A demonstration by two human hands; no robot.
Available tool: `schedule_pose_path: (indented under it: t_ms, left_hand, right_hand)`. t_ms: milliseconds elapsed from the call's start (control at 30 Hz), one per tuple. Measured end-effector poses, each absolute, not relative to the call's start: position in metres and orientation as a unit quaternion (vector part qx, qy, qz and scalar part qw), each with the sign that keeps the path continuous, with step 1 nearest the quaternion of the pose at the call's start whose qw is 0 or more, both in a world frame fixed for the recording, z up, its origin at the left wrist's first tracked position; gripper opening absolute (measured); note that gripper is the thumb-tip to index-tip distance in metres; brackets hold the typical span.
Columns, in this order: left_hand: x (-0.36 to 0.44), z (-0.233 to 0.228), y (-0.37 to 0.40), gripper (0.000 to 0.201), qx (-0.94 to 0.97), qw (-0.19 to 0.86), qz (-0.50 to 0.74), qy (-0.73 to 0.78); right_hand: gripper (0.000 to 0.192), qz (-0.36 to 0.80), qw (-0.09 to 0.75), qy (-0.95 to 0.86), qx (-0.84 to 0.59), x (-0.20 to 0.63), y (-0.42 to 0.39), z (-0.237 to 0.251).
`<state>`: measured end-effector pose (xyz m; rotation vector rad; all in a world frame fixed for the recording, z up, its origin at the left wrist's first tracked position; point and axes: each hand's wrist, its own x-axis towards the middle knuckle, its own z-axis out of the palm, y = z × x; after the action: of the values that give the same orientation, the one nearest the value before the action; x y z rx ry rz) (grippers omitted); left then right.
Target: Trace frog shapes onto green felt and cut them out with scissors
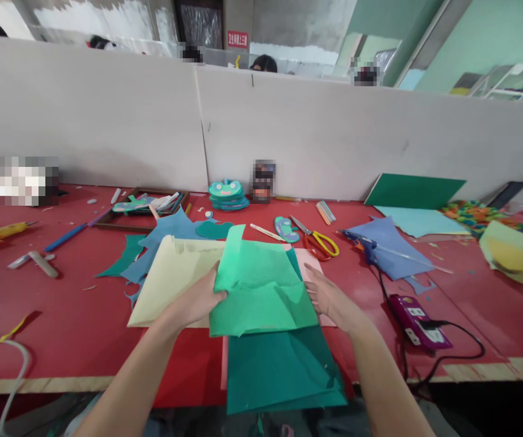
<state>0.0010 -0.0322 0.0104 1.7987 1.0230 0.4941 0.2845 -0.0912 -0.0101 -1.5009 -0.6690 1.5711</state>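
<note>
In the head view my left hand [202, 295] grips the left edge of a bright green felt sheet [261, 303], which is creased and folded over itself. The fingers of my right hand [327, 296] are curled at the sheet's right edge, and some fingertips are hidden. Beneath it a dark teal felt sheet [280, 370] reaches over the table's front edge. A cream felt sheet [165, 285] lies under my left hand. Pale pink felt [309, 260] shows beside my right hand.
Scissors [318, 240] and a blue glue gun [366, 246] lie to the right, with a corded purple power box [418, 321]. Stacked teal felt cutouts [227, 195] and a framed tray [127, 227] stand behind. A white partition [311, 133] closes off the red table's [84, 328] back.
</note>
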Motion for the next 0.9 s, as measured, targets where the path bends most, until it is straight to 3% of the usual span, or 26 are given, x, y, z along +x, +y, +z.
schedule_pose_path:
  t_ms: [200,367,533,700,833,900]
  left_hand:
    - [-0.003,0.021,-0.037,0.068,0.754,0.498,0.166,0.394]
    - [-0.005,0.023,-0.041,0.063,0.748,0.523,0.181,0.365]
    - [-0.009,0.019,-0.048,0.066,0.753,0.483,0.203,0.397]
    - [-0.003,0.024,-0.063,0.091,0.701,0.336,0.111,0.62]
    - [0.026,0.018,-0.073,0.065,0.771,0.11,0.181,0.601]
    - [0.042,0.006,-0.074,0.06,0.803,0.117,0.185,0.554]
  right_hand:
    - [0.077,0.544,0.39,-0.37,-0.644,0.28,-0.094,-0.014]
    - [0.069,0.425,0.391,-0.493,-0.651,0.289,-0.085,-0.043]
    - [0.067,0.386,0.369,-0.548,-0.644,0.289,-0.082,-0.06]
    - [0.066,0.342,0.355,-0.555,-0.669,0.283,-0.082,-0.056]
    - [0.067,0.324,0.343,-0.564,-0.678,0.282,-0.082,-0.057]
    - [0.067,0.319,0.34,-0.566,-0.68,0.281,-0.082,-0.057]
